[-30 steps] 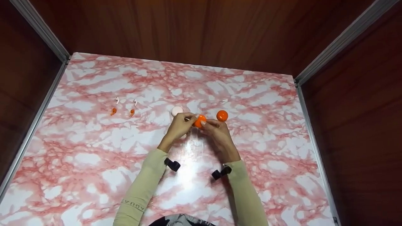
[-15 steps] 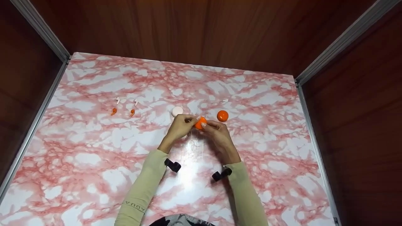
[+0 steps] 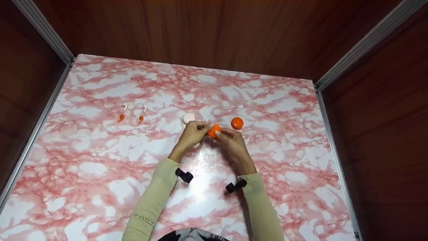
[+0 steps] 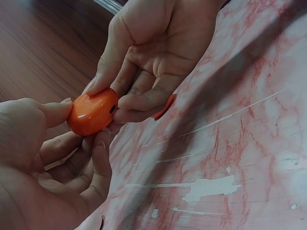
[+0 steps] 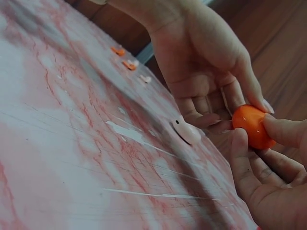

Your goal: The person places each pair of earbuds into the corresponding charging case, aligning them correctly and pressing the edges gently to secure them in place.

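- My left hand (image 3: pixel 193 134) pinched one side of an orange earbud case (image 4: pixel 91 114).
- My right hand (image 3: pixel 234 142) pinched the other.
- I held it above the table (image 3: pixel 284 140), between left and right edges.
- A white case (image 3: pixel 189 117) lay nearer the left edge.

Head view downward; 2 wrist close-ups share hands (image 3: pixel 192 134) (image 3: pixel 233 140).

A flat tabletop (image 3: pixel 284 147), marbled in red-pink and white, bears thin scratches and ragged white patches around its middle. On the left lie two small white stemmed earbuds (image 3: pixel 125 106), with two orange stemmed earbuds (image 3: pixel 140 119) just nearer. Further right rests a smooth whitish rounded case (image 3: pixel 188 117), then a glossy orange rounded case (image 3: pixel 237 123).
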`<state>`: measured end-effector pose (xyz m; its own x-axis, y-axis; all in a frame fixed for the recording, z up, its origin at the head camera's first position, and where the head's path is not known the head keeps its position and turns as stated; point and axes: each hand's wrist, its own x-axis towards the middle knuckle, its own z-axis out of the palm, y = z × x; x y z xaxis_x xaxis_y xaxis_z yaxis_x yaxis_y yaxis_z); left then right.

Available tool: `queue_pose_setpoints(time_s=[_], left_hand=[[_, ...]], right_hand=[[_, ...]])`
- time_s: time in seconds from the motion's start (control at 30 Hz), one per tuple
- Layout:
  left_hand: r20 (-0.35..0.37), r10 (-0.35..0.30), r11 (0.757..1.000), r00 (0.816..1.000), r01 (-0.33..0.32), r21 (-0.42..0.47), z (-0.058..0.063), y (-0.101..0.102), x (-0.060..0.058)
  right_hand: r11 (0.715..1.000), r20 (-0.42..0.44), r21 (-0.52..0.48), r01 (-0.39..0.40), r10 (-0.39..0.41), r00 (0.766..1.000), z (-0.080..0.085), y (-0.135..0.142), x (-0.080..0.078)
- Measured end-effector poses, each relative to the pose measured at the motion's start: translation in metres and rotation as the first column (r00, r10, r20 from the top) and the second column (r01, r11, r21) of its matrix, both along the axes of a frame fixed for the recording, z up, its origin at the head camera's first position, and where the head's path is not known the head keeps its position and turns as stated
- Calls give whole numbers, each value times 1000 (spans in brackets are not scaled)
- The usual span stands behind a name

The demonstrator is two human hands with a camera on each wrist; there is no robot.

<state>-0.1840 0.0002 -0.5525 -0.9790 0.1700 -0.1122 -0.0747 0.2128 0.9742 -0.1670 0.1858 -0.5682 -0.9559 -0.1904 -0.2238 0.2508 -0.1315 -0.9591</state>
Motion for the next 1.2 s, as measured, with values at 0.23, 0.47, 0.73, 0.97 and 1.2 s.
queue_pose_setpoints(time_s=[0.23,0.47,0.73,0.97,1.2], left_hand=[[10,-18,1000,1000,18,26,-1,0,-1],[79,6,997,997,-12,74,0,0,-1],[80,58,996,995,-64,66,-1,2,-1],[69,72,994,995,-77,72,-1,3,-3],[60,79,991,995,-85,102,1,3,-2]], right_hand=[[1000,-44,-7,-13,12,999,1,1,2],[999,-72,20,-25,27,997,2,2,3],[998,-74,38,-45,48,996,4,3,6],[997,-113,62,-47,54,992,5,4,7],[1000,-56,14,-19,20,998,4,3,8]])
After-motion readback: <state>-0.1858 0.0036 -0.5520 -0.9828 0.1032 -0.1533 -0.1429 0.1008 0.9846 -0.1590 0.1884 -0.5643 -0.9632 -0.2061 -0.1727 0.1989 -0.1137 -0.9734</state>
